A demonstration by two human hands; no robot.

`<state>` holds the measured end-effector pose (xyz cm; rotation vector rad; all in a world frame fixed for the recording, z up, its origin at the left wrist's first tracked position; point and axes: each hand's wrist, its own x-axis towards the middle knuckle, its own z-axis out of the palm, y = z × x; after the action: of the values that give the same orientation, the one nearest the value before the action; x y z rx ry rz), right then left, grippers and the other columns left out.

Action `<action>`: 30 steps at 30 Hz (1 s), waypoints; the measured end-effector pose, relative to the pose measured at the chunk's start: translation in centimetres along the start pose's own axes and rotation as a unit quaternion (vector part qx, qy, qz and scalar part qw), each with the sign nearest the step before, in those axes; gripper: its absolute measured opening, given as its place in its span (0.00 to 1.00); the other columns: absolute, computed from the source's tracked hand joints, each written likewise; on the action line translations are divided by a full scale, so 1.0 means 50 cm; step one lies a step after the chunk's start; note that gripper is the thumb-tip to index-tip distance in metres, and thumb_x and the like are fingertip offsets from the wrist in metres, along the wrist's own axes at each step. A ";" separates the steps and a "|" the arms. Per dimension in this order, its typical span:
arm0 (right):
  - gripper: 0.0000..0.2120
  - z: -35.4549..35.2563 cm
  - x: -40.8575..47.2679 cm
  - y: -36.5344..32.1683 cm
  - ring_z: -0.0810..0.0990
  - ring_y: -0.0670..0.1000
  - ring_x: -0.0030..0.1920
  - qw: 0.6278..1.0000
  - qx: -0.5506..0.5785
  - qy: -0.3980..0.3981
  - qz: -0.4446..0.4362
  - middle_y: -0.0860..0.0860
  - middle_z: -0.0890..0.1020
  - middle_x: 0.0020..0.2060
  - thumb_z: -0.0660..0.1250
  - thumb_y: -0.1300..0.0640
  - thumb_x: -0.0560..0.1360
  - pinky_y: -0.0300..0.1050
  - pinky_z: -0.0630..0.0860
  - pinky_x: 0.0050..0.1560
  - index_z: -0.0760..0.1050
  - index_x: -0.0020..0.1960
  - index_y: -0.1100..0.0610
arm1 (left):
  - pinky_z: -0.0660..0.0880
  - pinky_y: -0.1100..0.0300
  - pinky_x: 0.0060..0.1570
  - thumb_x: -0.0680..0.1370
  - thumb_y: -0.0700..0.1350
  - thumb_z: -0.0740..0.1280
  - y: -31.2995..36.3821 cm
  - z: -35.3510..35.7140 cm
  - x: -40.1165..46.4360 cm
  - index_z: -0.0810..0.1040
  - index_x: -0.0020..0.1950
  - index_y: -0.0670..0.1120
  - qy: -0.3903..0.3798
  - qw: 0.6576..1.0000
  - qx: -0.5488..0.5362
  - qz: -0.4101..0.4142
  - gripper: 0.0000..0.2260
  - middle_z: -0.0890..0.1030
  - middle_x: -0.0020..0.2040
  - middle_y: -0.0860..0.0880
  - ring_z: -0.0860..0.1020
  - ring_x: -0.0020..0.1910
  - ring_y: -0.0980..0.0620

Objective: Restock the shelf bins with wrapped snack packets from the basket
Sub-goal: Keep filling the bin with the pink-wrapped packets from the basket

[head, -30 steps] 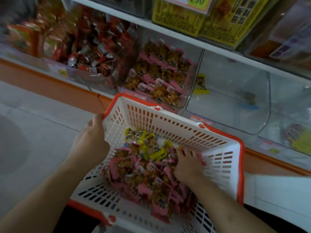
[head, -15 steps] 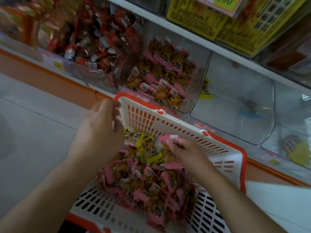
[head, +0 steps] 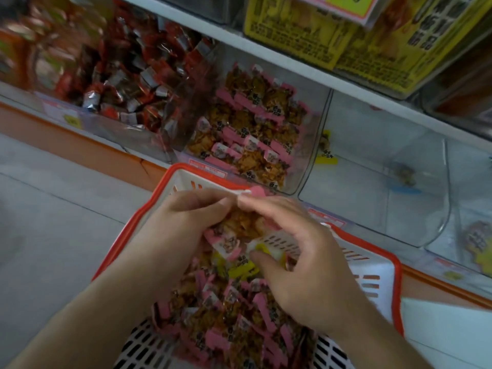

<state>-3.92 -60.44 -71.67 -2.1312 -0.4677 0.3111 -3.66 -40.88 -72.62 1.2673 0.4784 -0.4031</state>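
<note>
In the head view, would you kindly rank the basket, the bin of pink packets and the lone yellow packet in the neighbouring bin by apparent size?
1. basket, though nearest the camera
2. bin of pink packets
3. yellow packet

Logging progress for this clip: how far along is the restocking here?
Partly done: the bin of pink packets is already well filled. In hand: the left hand and right hand together hold a bunch of packets above the basket. Left: many packets remain in it, and the clear bin is nearly bare.
</note>
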 end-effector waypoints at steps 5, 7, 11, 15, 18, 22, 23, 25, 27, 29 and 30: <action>0.22 -0.031 0.013 0.032 0.79 0.43 0.68 0.979 0.128 0.134 0.088 0.40 0.83 0.63 0.70 0.66 0.79 0.45 0.74 0.68 0.79 0.65 0.42 | 0.73 0.31 0.65 0.82 0.43 0.68 -0.005 0.002 0.033 0.88 0.49 0.48 0.042 0.998 0.044 0.028 0.09 0.87 0.49 0.39 0.81 0.50 0.38; 0.15 -0.039 0.029 0.042 0.84 0.47 0.61 0.964 0.191 0.128 0.131 0.43 0.84 0.60 0.71 0.59 0.82 0.49 0.79 0.63 0.79 0.65 0.43 | 0.74 0.31 0.66 0.80 0.46 0.69 -0.006 0.010 0.037 0.88 0.51 0.48 0.028 0.998 0.052 0.024 0.08 0.87 0.50 0.41 0.84 0.53 0.36; 0.14 -0.033 0.042 0.050 0.87 0.51 0.48 0.969 0.184 0.062 0.152 0.48 0.87 0.51 0.73 0.58 0.82 0.50 0.83 0.50 0.81 0.62 0.42 | 0.79 0.42 0.62 0.77 0.47 0.71 -0.009 0.019 0.037 0.88 0.54 0.50 -0.008 0.997 0.079 0.014 0.09 0.88 0.52 0.44 0.86 0.55 0.43; 0.06 -0.029 0.030 0.052 0.87 0.50 0.39 0.957 0.204 0.065 0.196 0.54 0.88 0.41 0.72 0.65 0.80 0.45 0.80 0.41 0.81 0.51 0.55 | 0.83 0.52 0.47 0.70 0.48 0.75 -0.008 0.015 0.034 0.85 0.59 0.46 0.012 1.000 -0.003 0.027 0.17 0.87 0.53 0.39 0.86 0.50 0.42; 0.06 -0.020 0.023 0.041 0.88 0.61 0.43 0.930 0.263 0.053 0.253 0.64 0.87 0.42 0.75 0.64 0.78 0.62 0.83 0.46 0.77 0.50 0.60 | 0.82 0.52 0.49 0.69 0.42 0.76 -0.012 0.018 0.028 0.81 0.63 0.47 0.029 0.997 -0.043 0.049 0.23 0.85 0.51 0.36 0.85 0.49 0.42; 0.06 -0.007 0.021 0.034 0.88 0.55 0.41 0.937 0.236 0.040 0.255 0.56 0.87 0.39 0.76 0.57 0.79 0.57 0.84 0.48 0.80 0.45 0.54 | 0.84 0.47 0.53 0.72 0.37 0.76 -0.031 0.043 0.022 0.78 0.64 0.52 0.093 0.992 0.027 0.085 0.23 0.86 0.53 0.40 0.86 0.52 0.42; 0.07 -0.009 0.021 0.033 0.87 0.52 0.42 0.948 0.204 0.036 0.240 0.53 0.87 0.40 0.76 0.53 0.79 0.54 0.83 0.48 0.80 0.46 0.53 | 0.85 0.49 0.51 0.73 0.36 0.76 -0.032 0.047 0.021 0.78 0.62 0.51 0.113 0.989 0.032 0.093 0.21 0.86 0.52 0.41 0.86 0.51 0.43; 0.07 -0.022 0.021 0.036 0.84 0.43 0.46 0.969 0.125 0.059 0.206 0.44 0.85 0.45 0.73 0.45 0.79 0.42 0.81 0.49 0.79 0.49 0.48 | 0.85 0.53 0.46 0.73 0.34 0.76 -0.022 0.046 0.020 0.78 0.58 0.50 0.144 0.982 0.048 0.110 0.18 0.87 0.50 0.44 0.87 0.47 0.46; 0.07 -0.046 0.020 0.048 0.80 0.38 0.52 0.971 0.011 0.140 0.191 0.38 0.81 0.47 0.69 0.44 0.77 0.32 0.75 0.50 0.76 0.54 0.43 | 0.83 0.52 0.44 0.74 0.35 0.77 0.010 0.047 0.029 0.79 0.56 0.51 0.161 0.974 0.086 0.137 0.16 0.87 0.49 0.49 0.87 0.47 0.50; 0.14 -0.069 0.020 0.068 0.74 0.38 0.57 0.957 -0.113 0.173 0.202 0.36 0.76 0.53 0.69 0.46 0.78 0.32 0.70 0.54 0.74 0.62 0.45 | 0.82 0.54 0.46 0.74 0.39 0.78 0.053 0.056 0.062 0.80 0.56 0.51 0.166 0.962 0.138 0.168 0.15 0.88 0.49 0.53 0.86 0.47 0.55; 0.18 -0.076 0.018 0.080 0.70 0.41 0.60 0.950 -0.153 0.158 0.221 0.38 0.73 0.55 0.69 0.47 0.79 0.35 0.68 0.57 0.72 0.66 0.47 | 0.81 0.57 0.48 0.74 0.40 0.78 0.073 0.062 0.090 0.81 0.56 0.52 0.169 0.955 0.163 0.179 0.14 0.88 0.48 0.55 0.86 0.47 0.57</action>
<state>-0.82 -64.90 -72.89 -2.5244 0.1685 0.1436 2.43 -43.06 -71.44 1.7218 0.4672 0.0493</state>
